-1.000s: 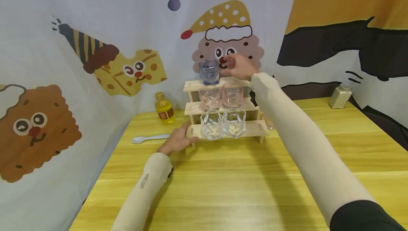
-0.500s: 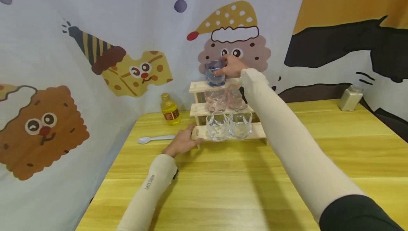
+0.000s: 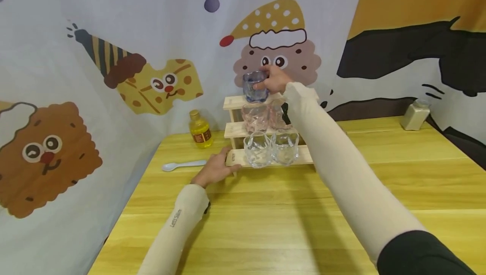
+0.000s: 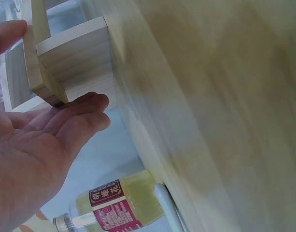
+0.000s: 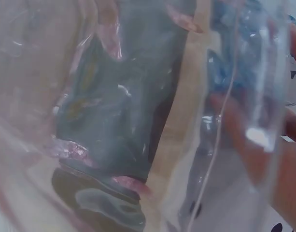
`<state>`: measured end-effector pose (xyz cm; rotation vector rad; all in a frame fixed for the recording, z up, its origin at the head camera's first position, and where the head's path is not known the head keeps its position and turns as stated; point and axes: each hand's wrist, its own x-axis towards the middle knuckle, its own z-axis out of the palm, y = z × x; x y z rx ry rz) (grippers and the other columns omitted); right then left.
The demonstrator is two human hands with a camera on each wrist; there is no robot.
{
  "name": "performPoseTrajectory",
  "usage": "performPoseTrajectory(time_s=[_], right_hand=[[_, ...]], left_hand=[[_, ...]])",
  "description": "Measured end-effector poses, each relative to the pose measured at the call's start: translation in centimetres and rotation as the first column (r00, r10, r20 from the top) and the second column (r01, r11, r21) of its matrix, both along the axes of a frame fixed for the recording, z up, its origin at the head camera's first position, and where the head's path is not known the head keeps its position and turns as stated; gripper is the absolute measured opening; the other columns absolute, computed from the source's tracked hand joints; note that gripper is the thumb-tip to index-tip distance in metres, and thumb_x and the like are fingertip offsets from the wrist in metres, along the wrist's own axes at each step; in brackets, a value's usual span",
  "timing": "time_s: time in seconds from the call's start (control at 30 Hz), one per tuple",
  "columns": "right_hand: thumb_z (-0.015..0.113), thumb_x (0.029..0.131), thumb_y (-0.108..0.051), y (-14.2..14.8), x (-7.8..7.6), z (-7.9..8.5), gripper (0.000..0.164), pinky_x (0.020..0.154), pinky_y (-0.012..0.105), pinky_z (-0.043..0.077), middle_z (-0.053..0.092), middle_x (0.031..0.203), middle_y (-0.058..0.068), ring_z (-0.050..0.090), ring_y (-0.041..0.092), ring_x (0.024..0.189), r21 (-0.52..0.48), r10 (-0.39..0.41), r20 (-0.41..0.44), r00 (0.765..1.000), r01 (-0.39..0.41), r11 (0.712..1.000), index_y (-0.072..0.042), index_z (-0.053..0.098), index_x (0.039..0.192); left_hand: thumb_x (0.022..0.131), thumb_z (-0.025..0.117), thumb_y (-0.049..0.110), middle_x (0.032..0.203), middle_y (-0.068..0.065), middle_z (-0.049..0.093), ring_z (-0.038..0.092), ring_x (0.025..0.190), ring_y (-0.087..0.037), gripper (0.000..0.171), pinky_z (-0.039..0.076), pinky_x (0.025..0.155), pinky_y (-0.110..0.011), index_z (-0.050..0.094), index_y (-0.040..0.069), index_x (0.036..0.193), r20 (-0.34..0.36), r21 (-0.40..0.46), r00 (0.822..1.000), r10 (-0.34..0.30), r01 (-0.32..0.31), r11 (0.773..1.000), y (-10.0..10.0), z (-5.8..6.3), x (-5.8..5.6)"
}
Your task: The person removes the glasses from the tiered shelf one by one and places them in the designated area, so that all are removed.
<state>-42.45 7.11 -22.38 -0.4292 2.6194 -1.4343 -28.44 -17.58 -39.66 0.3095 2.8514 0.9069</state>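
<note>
A three-tier wooden stand [image 3: 234, 130] carries glasses on every step. On the top step is a blue glass [image 3: 250, 88]; my right hand [image 3: 276, 79] grips it from the right, thumb in front and fingers at the rim. Two pink glasses [image 3: 254, 117] fill the middle step, partly behind my right sleeve. Two clear glasses [image 3: 257, 150] are side by side on the lowest step. My left hand [image 3: 216, 168] holds that step's left end, with the thumb on top in the left wrist view. The right wrist view looks through a pink glass [image 5: 70, 150] toward the blue one.
Left of the stand are a small bottle of yellow oil [image 3: 200, 131] and a pale spoon [image 3: 182, 165] lying on the wooden table [image 3: 243, 224]. A jar of pale powder [image 3: 415, 115] stands far right. Behind everything hangs a printed cloth [image 3: 152, 22].
My right hand has moved left onto the blue glass and closed its fingers on it. My left hand stays on the stand. The head view has shifted slightly.
</note>
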Motion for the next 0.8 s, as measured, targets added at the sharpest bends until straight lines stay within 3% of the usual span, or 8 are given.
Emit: performPoseTrajectory(time_s=[0.2, 0.43, 0.57, 0.67, 0.8], right_hand=[[0.071, 0.094, -0.014, 0.1, -0.3, 0.1, 0.081, 0.105, 0.044, 0.051, 0.041, 0.154, 0.014, 0.049, 0.029, 0.136, -0.034, -0.023, -0.002, 1.0, 0.023, 0.999, -0.015, 0.024, 0.161], [0.071, 0.094, -0.014, 1.7, 1.6, 1.8, 0.083, 0.102, 0.044, 0.053, 0.031, 0.161, 0.014, 0.05, 0.03, 0.135, -0.089, -0.04, -0.002, 0.999, 0.04, 0.995, -0.015, 0.023, 0.161], [0.072, 0.093, -0.016, 2.4, 2.3, 2.4, 0.083, 0.102, 0.045, 0.052, 0.033, 0.16, 0.014, 0.05, 0.03, 0.134, -0.068, -0.047, -0.017, 0.999, 0.046, 0.997, -0.015, 0.025, 0.161], [0.073, 0.092, -0.015, 3.2, 2.5, 2.6, 0.081, 0.102, 0.045, 0.053, 0.037, 0.154, 0.016, 0.052, 0.031, 0.13, -0.074, -0.049, -0.016, 0.999, 0.047, 0.996, -0.013, 0.027, 0.16], [0.073, 0.092, -0.015, 5.0, 2.9, 2.8, 0.081, 0.103, 0.044, 0.052, 0.037, 0.154, 0.016, 0.051, 0.031, 0.131, -0.056, -0.078, -0.013, 0.997, 0.077, 0.995, -0.012, 0.028, 0.159]], left_hand=[[0.093, 0.066, 0.046, 0.13, -0.02, 0.066, 0.065, 0.115, -0.031, 0.081, 0.051, 0.098, -0.047, 0.03, 0.013, 0.157, -0.004, 0.0, 1.0, 0.011, -0.011, 1.0, 0.0, -0.1, 0.1], [0.093, 0.066, 0.046, 0.134, -0.021, 0.063, 0.064, 0.119, -0.032, 0.082, 0.05, 0.1, -0.049, 0.029, 0.011, 0.158, 0.005, 0.002, 1.0, 0.0, 0.0, 1.0, 0.2, 0.1, 0.1], [0.093, 0.066, 0.044, 0.119, -0.019, 0.068, 0.067, 0.096, -0.026, 0.083, 0.053, 0.086, -0.042, 0.028, 0.009, 0.158, 0.014, 0.009, 1.0, 0.003, -0.003, 1.0, 0.0, 0.5, 0.3], [0.093, 0.067, 0.042, 0.103, -0.017, 0.069, 0.062, 0.079, -0.025, 0.082, 0.05, 0.074, -0.038, 0.028, 0.009, 0.158, 0.024, 0.021, 1.0, 0.004, -0.004, 1.0, -0.1, 0.6, 0.4], [0.094, 0.066, 0.044, 0.122, -0.022, 0.067, 0.067, 0.104, -0.033, 0.083, 0.053, 0.089, -0.046, 0.027, 0.009, 0.158, 0.022, 0.01, 1.0, -0.007, 0.006, 1.0, 0.1, 0.6, 0.4]])
